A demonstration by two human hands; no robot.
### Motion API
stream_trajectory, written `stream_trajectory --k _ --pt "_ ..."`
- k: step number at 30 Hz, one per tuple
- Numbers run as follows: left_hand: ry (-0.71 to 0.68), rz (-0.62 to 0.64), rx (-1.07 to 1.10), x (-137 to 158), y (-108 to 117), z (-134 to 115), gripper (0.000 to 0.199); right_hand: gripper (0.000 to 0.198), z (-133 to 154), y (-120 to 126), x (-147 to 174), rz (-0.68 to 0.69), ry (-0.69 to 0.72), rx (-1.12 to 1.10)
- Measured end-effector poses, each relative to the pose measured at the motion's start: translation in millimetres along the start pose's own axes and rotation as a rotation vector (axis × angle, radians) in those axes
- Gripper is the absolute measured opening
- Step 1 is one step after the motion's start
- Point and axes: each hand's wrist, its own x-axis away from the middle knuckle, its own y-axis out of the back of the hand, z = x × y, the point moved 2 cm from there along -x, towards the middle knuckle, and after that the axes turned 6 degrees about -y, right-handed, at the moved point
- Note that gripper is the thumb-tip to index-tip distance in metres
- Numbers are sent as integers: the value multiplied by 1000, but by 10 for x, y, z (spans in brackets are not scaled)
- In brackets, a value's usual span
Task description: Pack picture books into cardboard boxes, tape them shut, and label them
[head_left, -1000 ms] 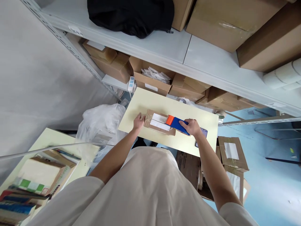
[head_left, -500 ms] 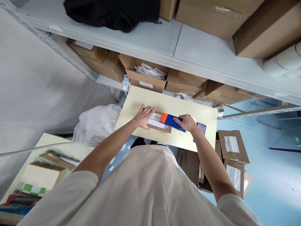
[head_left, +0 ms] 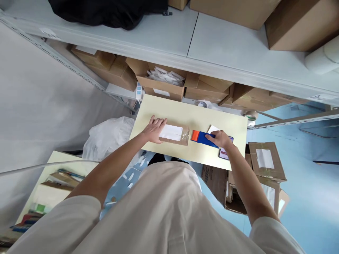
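Observation:
A small cardboard box [head_left: 173, 141] with a white label [head_left: 171, 132] lies flat on the pale yellow table [head_left: 169, 102]. My left hand [head_left: 154, 131] spans the box's left end, thumb on the near side and fingers toward the far side, holding it. Shiny clear tape [head_left: 185, 133] shows on the right end. My right hand [head_left: 220, 138] is closed around a blue tape dispenser [head_left: 205, 138] with an orange front, just right of the box and apart from it. A phone [head_left: 224, 154] with a lit screen and a white paper [head_left: 212, 129] lie partly under this hand.
Open cartons, one holding white packets [head_left: 165, 76], stand behind the table under a grey shelf [head_left: 159, 42]. Tape rolls [head_left: 202, 104] lie at the back edge. Cardboard boxes [head_left: 266, 160] are stacked at right on the floor; a white plastic bag [head_left: 107, 135] sits at left.
My right hand has moved right with the tape dispenser, off the box's top, uncovering the taped right end. My left hand stays on the box's left end.

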Motion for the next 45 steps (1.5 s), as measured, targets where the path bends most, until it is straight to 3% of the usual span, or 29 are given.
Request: stream_trajectory --k 3,7,10,12,17,21,23,26,29,32,34,38,40,42,45 --pt "-12 12 -25 -54 -19 -161 123 51 59 -134 -109 -2 -5 8" --pt "-105 42 1 -325 -86 -650 123 54 115 -186 -167 9 -19 -2" --pt "-180 36 20 -538 -121 -941 111 56 109 -174 -153 21 -3 -8" --pt "-198 16 23 -608 -138 -1006 101 56 65 -162 -131 40 18 -19" --pt "-189 -1 37 -605 -180 -954 95 56 -236 -106 -17 85 81 -45" --pt "-179 31 58 -599 -153 -960 95 59 -337 -44 107 102 11 103" --pt "-190 56 63 -609 -118 -989 91 61 -172 -26 134 105 -75 180" --pt "-180 86 48 -639 -77 -1045 82 62 297 -28 99 60 -196 262" --pt "-131 85 24 -687 -73 -1105 73 51 760 -77 23 20 -178 289" --pt "-86 85 43 -730 -90 -1147 71 36 937 -155 13 25 -121 321" --pt "-76 84 95 -744 -92 -1146 76 36 861 -203 83 21 -145 322" --pt "-94 45 311 -707 -50 -1044 96 55 463 -326 392 -90 -334 212" --pt "-66 -31 409 -629 -17 -938 89 53 285 -471 560 -136 -372 127" --pt "38 -147 427 -488 -1 -797 76 42 174 -682 685 -160 -367 36" --pt "362 -336 375 -152 -47 -535 73 37 126 -1042 762 -174 -348 -71"
